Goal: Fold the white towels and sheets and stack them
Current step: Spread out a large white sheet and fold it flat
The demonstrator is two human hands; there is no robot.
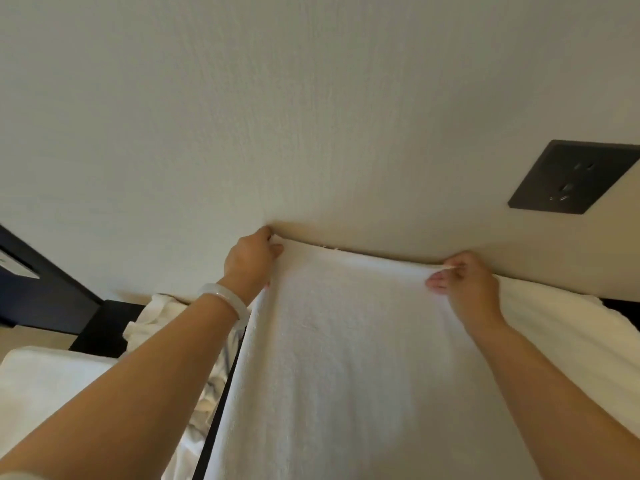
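Observation:
A white towel hangs stretched in front of me, its top edge held up near the wall. My left hand pinches the towel's upper left corner. My right hand pinches the upper right corner, fingers curled on the hem. The towel's lower part runs out of the frame at the bottom. More white linen lies crumpled behind my left forearm, and another white towel lies to the right behind my right arm.
A pale wall fills the upper view, with a dark socket plate at the right. Dark furniture stands at the left. A folded white piece lies at lower left.

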